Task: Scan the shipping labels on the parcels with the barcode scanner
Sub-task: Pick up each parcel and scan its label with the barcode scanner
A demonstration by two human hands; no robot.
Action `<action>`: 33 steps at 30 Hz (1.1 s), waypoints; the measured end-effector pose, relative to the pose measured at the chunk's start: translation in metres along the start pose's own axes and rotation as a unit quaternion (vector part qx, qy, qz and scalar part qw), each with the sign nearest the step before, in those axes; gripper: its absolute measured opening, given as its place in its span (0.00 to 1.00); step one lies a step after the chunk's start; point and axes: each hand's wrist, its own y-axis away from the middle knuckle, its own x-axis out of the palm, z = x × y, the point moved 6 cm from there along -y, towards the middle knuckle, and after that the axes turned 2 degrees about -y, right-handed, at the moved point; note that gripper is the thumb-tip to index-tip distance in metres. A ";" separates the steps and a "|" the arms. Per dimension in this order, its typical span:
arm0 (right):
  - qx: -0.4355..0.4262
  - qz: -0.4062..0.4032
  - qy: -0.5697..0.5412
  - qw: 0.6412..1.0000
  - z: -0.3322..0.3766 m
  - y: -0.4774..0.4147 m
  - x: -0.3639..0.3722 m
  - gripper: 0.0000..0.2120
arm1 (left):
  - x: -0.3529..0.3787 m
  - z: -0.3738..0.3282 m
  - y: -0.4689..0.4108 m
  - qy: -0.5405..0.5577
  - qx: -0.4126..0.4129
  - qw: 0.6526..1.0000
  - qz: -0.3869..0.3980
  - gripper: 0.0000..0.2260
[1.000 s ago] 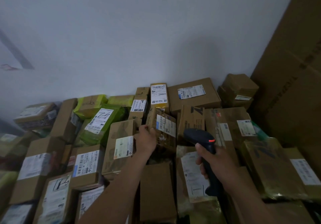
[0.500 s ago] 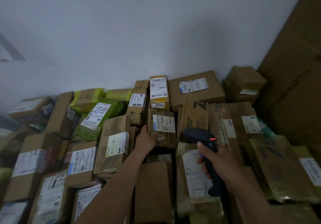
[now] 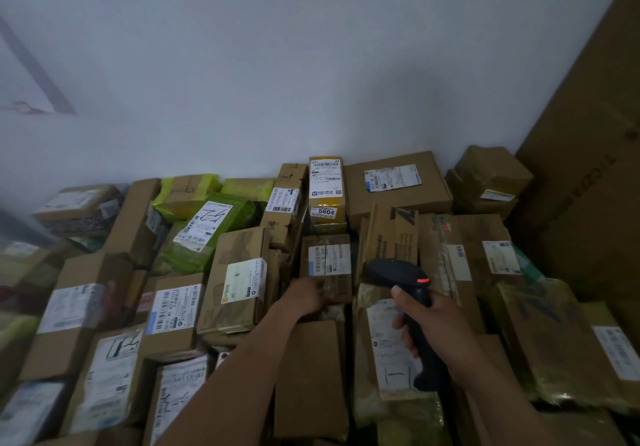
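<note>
The right hand (image 3: 440, 328) is curled round the grip of the one barcode scanner (image 3: 408, 283), a matte black, pistol-shaped unit with a rounded head and a single orange-red light (image 3: 423, 281) on top. The left hand (image 3: 304, 295) rests against the lower left edge of a small cardboard box (image 3: 325, 265). Its fingers are smeared by motion, so whether they curl round the box cannot be told. The scanner's head sits just right of this box.

The box carries one white shipping label (image 3: 329, 259) with a blue strip at its left end, and glossy clear tape crosses it.

Around both hands lie the parcels (image 3: 239, 279), packed edge to edge. There are well over a dozen brown corrugated boxes, most bearing one white rectangular barcode label each; the pile is too tight for an exact count.

Behind the small box stands one tall narrow box (image 3: 327, 182) wrapped in yellow tape, with two labels; the lower one reads 5604.

To the left are three soft green plastic mailers (image 3: 214, 231), crinkled and shiny. At lower right, two flat packets in wrinkled translucent film (image 3: 554, 341) catch the light.

One plain pale wall (image 3: 311, 64) rises behind the pile, and one large smooth cardboard sheet (image 3: 588, 168) leans at the far right.
</note>
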 end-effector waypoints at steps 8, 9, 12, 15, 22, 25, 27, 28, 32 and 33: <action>-0.010 0.013 0.001 1.000 0.006 0.018 0.005 0.16 | -0.074 -0.004 0.082 0.031 -0.003 0.941 -0.337 0.21; -0.012 0.016 0.004 1.000 0.009 0.021 0.007 0.16 | -0.078 0.004 0.094 0.006 -0.042 0.934 -0.355 0.23; -0.015 0.022 0.014 1.000 0.017 0.029 0.013 0.16 | -0.077 0.035 0.118 -0.045 -0.192 0.926 -0.322 0.31; -0.020 0.028 0.018 0.999 0.022 0.036 0.018 0.15 | -0.068 0.057 0.123 0.028 -0.255 0.929 -0.267 0.37; -0.026 0.024 0.023 0.999 0.026 0.042 0.015 0.14 | -0.070 0.067 0.124 0.102 -0.266 0.923 -0.260 0.37; -0.033 0.020 0.018 0.999 0.028 0.041 0.013 0.14 | -0.076 0.043 0.119 0.056 -0.208 0.938 -0.272 0.39; -0.029 0.014 0.018 0.999 0.027 0.040 0.010 0.14 | -0.078 0.022 0.109 0.042 -0.157 0.955 -0.250 0.40; -0.025 0.011 0.019 0.999 0.026 0.040 0.007 0.14 | -0.077 0.011 0.103 0.029 -0.132 0.964 -0.230 0.39; -0.010 -0.015 0.016 1.000 0.021 0.037 -0.006 0.19 | -0.067 -0.019 0.073 0.032 -0.098 0.978 -0.180 0.33; -0.008 -0.024 0.015 1.000 0.019 0.037 -0.010 0.19 | -0.062 -0.022 0.065 0.052 -0.099 0.978 -0.177 0.32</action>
